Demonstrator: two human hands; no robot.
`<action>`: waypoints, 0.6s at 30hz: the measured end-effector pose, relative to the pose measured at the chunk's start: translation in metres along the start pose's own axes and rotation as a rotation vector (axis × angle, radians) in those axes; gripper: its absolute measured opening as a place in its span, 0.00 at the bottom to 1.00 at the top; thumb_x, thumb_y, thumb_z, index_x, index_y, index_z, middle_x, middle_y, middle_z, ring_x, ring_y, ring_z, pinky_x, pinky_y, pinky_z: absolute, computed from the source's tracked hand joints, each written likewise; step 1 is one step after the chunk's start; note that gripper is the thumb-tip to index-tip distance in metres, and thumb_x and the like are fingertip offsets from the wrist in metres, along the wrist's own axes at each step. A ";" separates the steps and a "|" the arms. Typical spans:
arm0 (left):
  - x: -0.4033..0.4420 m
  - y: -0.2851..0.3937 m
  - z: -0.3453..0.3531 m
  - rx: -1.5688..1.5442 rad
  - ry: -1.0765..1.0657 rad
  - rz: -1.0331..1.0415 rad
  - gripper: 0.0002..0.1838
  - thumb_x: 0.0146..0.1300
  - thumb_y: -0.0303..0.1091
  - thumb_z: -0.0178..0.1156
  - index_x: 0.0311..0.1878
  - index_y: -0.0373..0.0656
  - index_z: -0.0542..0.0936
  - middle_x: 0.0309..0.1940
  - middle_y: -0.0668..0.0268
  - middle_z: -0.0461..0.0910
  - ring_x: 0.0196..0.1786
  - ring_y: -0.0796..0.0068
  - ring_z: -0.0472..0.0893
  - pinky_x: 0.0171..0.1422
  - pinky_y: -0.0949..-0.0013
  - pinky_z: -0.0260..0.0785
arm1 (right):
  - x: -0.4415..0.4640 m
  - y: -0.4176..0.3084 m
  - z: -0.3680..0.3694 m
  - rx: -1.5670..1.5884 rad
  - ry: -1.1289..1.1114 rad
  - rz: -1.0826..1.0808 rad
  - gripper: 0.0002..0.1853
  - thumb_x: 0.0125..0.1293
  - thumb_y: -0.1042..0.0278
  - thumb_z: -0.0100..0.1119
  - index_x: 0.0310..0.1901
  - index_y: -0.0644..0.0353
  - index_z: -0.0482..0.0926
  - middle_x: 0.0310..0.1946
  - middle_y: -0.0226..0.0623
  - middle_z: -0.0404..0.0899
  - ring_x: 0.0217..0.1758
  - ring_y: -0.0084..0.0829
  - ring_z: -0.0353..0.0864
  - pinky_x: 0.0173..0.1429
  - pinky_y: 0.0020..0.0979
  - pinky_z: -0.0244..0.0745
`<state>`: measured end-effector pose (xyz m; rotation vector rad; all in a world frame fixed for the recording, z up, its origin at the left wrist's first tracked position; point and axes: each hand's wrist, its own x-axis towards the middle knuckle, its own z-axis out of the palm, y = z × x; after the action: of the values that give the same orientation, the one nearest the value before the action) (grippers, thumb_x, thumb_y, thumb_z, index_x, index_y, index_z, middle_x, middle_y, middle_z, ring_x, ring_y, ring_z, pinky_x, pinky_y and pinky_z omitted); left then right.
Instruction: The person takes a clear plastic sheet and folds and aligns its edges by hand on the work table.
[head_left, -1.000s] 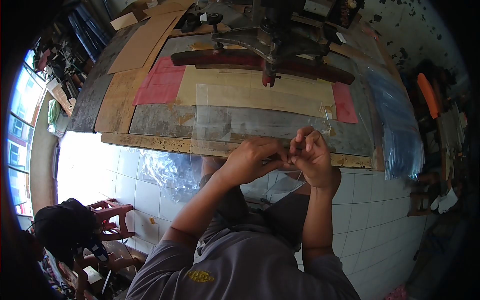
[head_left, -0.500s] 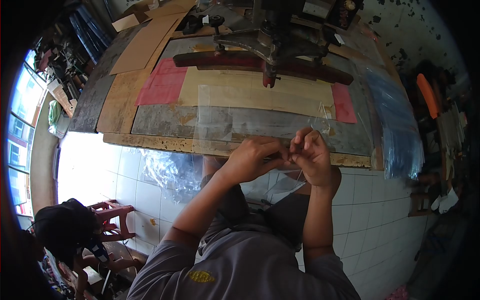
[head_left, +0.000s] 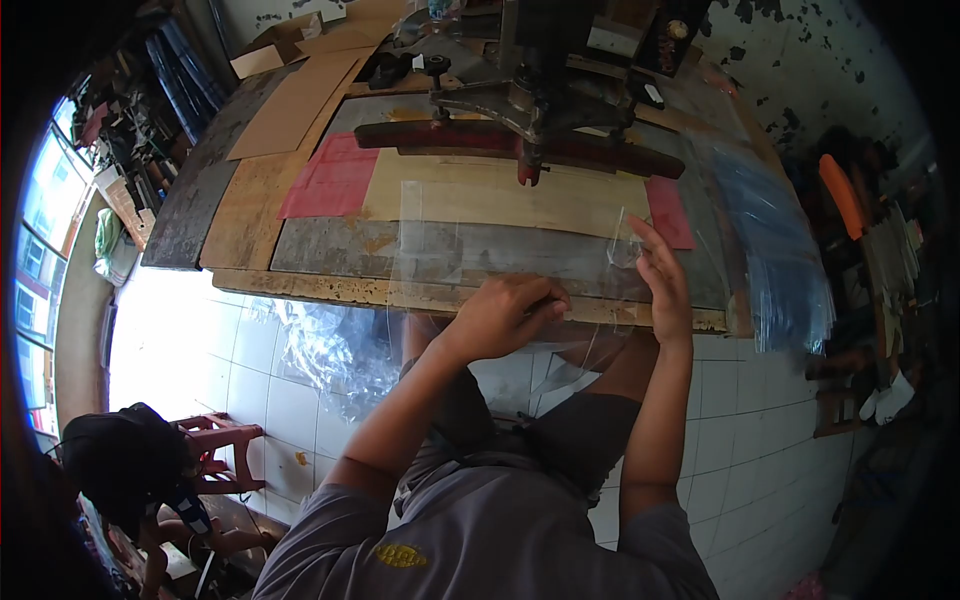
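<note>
A clear plastic sheet lies over the front edge of the workbench, partly hanging down toward my lap. My left hand is closed at the sheet's near side, with fingers curled and pinched on the plastic. My right hand is raised at the sheet's right edge, its fingers stretched upward and apart from the left hand. Whether the right palm touches the film is hard to make out. Beyond the sheet, a yellow strip with pink ends lies on the bench under the press's long red bar.
Blue-tinted plastic sheets hang over the bench's right side. Brown cardboard lies at the back left. Crumpled clear plastic is below the front edge. A person in a dark cap is at lower left beside a red stool.
My right hand has moved away from the left, to the right and up, and its fingers have straightened. The left hand stays near the same spot. The view has shifted slightly.
</note>
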<state>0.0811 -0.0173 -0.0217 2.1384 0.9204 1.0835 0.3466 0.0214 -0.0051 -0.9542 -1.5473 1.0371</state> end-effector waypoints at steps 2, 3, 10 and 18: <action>-0.002 0.008 -0.003 0.035 -0.009 -0.023 0.06 0.67 0.33 0.68 0.40 0.40 0.83 0.33 0.60 0.86 0.39 0.57 0.86 0.45 0.59 0.77 | 0.004 0.005 0.005 0.112 -0.056 0.047 0.25 0.74 0.67 0.59 0.70 0.65 0.72 0.66 0.42 0.77 0.71 0.29 0.72 0.76 0.32 0.60; -0.004 0.009 -0.002 0.021 0.003 -0.029 0.06 0.66 0.33 0.68 0.40 0.41 0.83 0.33 0.60 0.85 0.38 0.57 0.86 0.44 0.59 0.77 | 0.005 0.010 0.007 0.169 -0.083 0.073 0.23 0.75 0.67 0.58 0.68 0.65 0.74 0.63 0.40 0.79 0.68 0.27 0.74 0.74 0.30 0.63; -0.017 0.023 0.018 0.408 0.224 0.245 0.07 0.60 0.30 0.72 0.37 0.45 0.81 0.34 0.65 0.83 0.34 0.63 0.84 0.38 0.60 0.74 | -0.007 0.014 0.013 0.248 0.123 0.007 0.10 0.76 0.65 0.59 0.51 0.62 0.78 0.42 0.27 0.79 0.46 0.20 0.75 0.51 0.25 0.67; -0.131 0.058 0.067 0.105 -0.259 -0.306 0.23 0.58 0.42 0.77 0.51 0.43 0.80 0.48 0.62 0.83 0.52 0.60 0.83 0.58 0.59 0.75 | -0.087 -0.053 -0.009 0.728 0.558 -0.077 0.10 0.77 0.60 0.58 0.51 0.57 0.77 0.42 0.29 0.78 0.48 0.26 0.77 0.55 0.29 0.72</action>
<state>0.0993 -0.1660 -0.0731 2.0712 1.1510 0.6042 0.3677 -0.0758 0.0196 -0.5833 -0.6550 1.0481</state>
